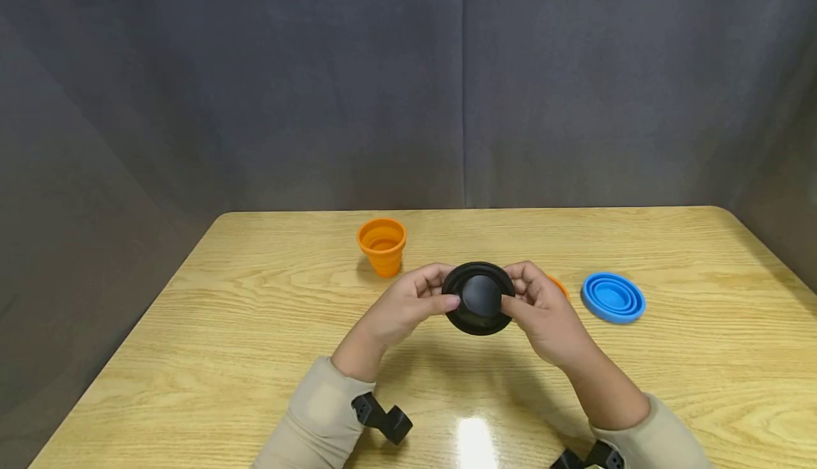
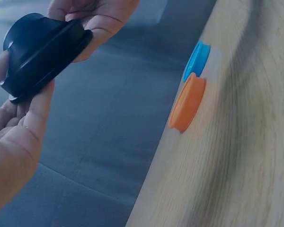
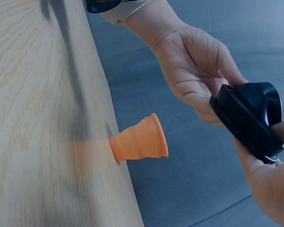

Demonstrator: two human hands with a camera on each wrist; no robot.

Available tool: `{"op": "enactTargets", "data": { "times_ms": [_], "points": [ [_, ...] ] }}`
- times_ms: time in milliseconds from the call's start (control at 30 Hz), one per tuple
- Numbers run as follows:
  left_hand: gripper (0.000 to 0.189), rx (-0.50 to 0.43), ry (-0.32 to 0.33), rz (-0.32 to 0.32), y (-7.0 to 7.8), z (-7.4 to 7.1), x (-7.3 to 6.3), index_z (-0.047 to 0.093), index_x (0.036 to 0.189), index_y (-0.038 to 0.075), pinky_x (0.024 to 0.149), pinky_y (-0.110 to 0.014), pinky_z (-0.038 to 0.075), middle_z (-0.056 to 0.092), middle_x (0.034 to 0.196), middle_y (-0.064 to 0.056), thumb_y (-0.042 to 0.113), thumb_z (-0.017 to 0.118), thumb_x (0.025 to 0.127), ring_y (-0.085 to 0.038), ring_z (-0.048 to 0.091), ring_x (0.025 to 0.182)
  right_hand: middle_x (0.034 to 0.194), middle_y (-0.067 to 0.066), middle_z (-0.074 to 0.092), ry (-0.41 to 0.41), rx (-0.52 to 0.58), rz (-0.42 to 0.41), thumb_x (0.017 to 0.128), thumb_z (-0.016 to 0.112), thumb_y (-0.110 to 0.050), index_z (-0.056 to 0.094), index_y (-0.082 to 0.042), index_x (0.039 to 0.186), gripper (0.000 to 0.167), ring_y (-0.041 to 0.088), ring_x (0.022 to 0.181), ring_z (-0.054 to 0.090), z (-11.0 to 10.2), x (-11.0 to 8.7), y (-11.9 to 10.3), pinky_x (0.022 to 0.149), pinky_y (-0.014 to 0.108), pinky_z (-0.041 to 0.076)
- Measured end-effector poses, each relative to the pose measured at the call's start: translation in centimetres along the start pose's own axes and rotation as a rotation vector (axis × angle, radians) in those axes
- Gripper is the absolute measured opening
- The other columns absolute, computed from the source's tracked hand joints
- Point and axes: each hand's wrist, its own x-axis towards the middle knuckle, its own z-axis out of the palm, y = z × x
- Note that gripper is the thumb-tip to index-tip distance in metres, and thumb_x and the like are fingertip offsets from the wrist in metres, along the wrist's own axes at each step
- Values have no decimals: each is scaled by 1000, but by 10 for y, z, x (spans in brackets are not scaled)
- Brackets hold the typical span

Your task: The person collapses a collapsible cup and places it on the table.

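Note:
Both hands hold a black collapsible cup in front of the body, above the table. My left hand pinches its left side, thumb on the near face and fingers behind the rim. On the opposite side my right hand grips it the same way, with the thumb beside the raised round centre. From the side, in the left wrist view, the cup is partly folded, its middle bulging out from a wide rim. Shadows of the hands fall on the wood below.
An expanded orange cup stands upright at the back, left of the hands. A flattened orange cup lies mostly hidden behind the right hand in the head view. Right of it sits a flattened blue cup. Grey cloth encloses the wooden table.

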Motion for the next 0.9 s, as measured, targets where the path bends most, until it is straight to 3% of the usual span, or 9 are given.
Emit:
{"op": "enactTargets", "data": {
  "times_ms": [133, 267, 467, 667, 900],
  "points": [
    [45, 6, 33, -19, -2, 3, 1, 40, 111, -16, 74, -25, 46, 54, 92, -3, 11, 60, 81, -11, 56, 82, 80, 3, 54, 24, 45, 10, 78, 47, 12, 43, 1, 94, 19, 8, 66, 52, 1, 0, 2, 62, 21, 47],
    [32, 61, 102, -45, -1, 7, 2, 44, 111, -12, 73, -28, 47, 54, 92, -5, -5, 52, 81, -12, 58, 79, 79, 5, 51, 63, 1, 23, 76, 48, 13, 42, 6, 94, 20, 8, 64, 50, 4, 1, 1, 60, 20, 47],
    [28, 140, 217, -75, 5, 13, 6, 50, 105, -8, 68, -28, 48, 55, 83, -6, -7, 52, 77, -11, 57, 71, 76, 6, 49, 136, -40, 63, 73, 47, 14, 41, 10, 93, 21, 8, 62, 49, 8, 4, -4, 57, 19, 46],
    [27, 199, 246, -87, 8, 14, 7, 52, 103, -6, 65, -26, 48, 53, 81, -6, -9, 50, 76, -11, 57, 68, 76, 8, 48, 172, -82, 97, 71, 46, 16, 40, 11, 92, 22, 7, 60, 49, 9, 7, -5, 56, 19, 46],
    [27, 242, 258, -89, 10, 14, 7, 53, 103, -5, 60, -22, 47, 51, 82, -7, -9, 50, 76, -11, 55, 68, 77, 10, 47, 158, -115, 108, 71, 44, 15, 40, 9, 92, 22, 9, 61, 49, 10, 9, -7, 56, 21, 46]
  ]
}}
